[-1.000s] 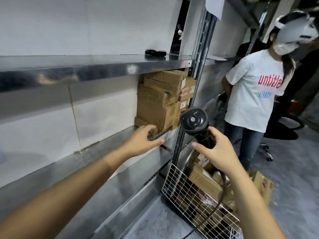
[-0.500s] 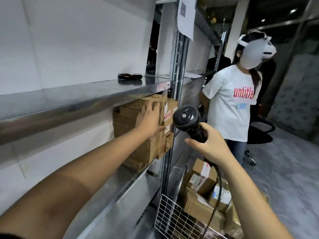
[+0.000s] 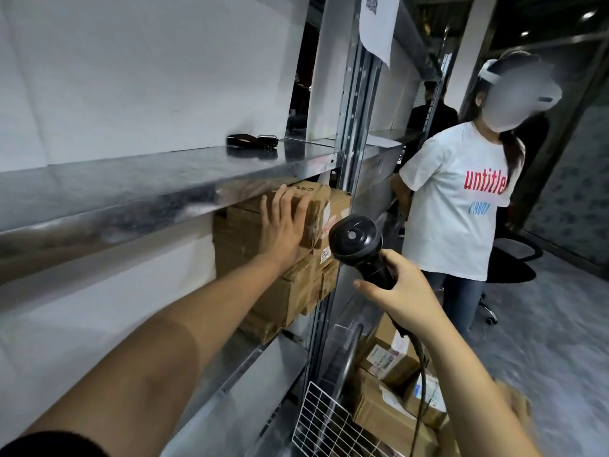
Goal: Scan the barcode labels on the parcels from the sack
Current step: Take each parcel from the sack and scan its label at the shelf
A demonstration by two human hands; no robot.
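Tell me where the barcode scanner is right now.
In the head view, right of centre: the right hand grips the barcode scanner, beside the stacked boxes on the shelf.

One barcode scanner point(image 3: 354, 240). One stack of cardboard boxes point(image 3: 290, 291) on the shelf, about six, though their edges blur together. At least four labelled parcels point(image 3: 390, 361) in one wire basket point(image 3: 321, 420). One dark object point(image 3: 252, 140) on the upper shelf point(image 3: 164, 179). Two bystanders point(image 3: 458, 206).
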